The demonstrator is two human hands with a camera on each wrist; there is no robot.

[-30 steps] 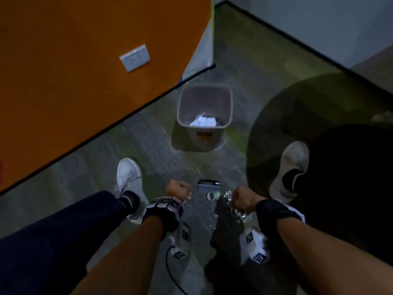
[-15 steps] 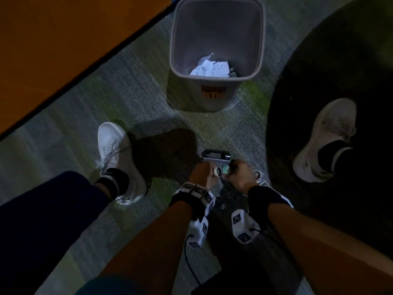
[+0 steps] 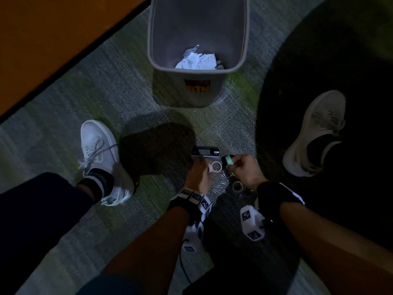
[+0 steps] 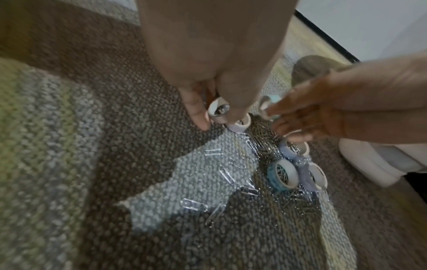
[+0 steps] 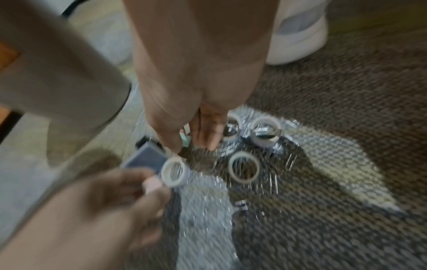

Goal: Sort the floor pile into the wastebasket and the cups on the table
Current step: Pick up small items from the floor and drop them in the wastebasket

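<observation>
On the carpet lies a pile of paper clips (image 4: 265, 146) mixed with several tape rolls (image 5: 243, 167). My left hand (image 3: 209, 167) pinches a white tape roll (image 3: 216, 167), also seen in the left wrist view (image 4: 218, 109) and the right wrist view (image 5: 174, 172). My right hand (image 3: 230, 165) holds a teal tape roll (image 3: 229, 160) just above the pile, with its fingers curled round it (image 5: 186, 139). The grey wastebasket (image 3: 197, 90) stands a little beyond the pile, with crumpled paper (image 3: 196, 60) inside. No cups show.
A small dark device (image 3: 205, 151) lies at the pile's far edge. My white shoes stand to the left (image 3: 97, 150) and right (image 3: 314, 133). An orange wall panel (image 3: 53, 39) runs along the left. A dark round rug (image 3: 340, 60) covers the floor on the right.
The view has dropped closer to the floor. Both hands moved forward into the pile; the left now pinches a white roll and the right a teal one.
</observation>
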